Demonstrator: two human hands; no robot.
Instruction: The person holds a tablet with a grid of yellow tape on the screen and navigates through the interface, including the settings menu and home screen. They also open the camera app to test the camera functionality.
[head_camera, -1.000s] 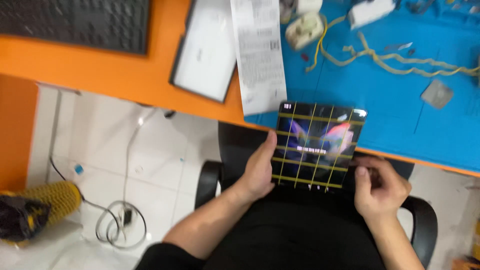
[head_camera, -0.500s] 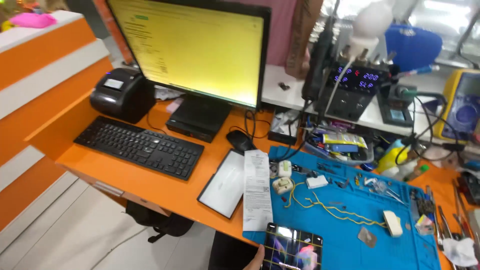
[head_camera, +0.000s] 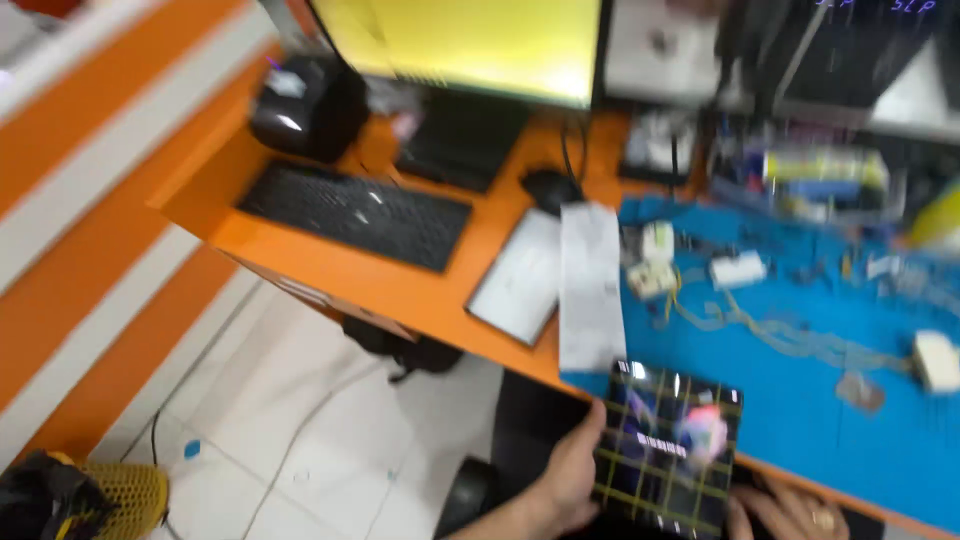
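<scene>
I hold a tablet (head_camera: 668, 448) with a lit screen showing a yellow grid, at the bottom of the head view. My left hand (head_camera: 570, 475) grips its left edge, thumb on the rim. My right hand (head_camera: 790, 512) is at the tablet's lower right corner, mostly cut off by the frame; a ring shows on one finger. The tablet's top edge overlaps the front edge of the blue work mat (head_camera: 800, 330). The frame is blurred by motion.
An orange desk (head_camera: 330, 265) carries a black keyboard (head_camera: 355, 212), a lit monitor (head_camera: 470, 45), a mouse (head_camera: 550, 188), a small black printer (head_camera: 300, 105), a flat white tablet (head_camera: 520, 278) and a long paper slip (head_camera: 590, 285). White chargers and cables lie on the mat.
The view has swung down from the desk back toward my lap. The tablet and both hands are in view again, held as a second ago.
</scene>
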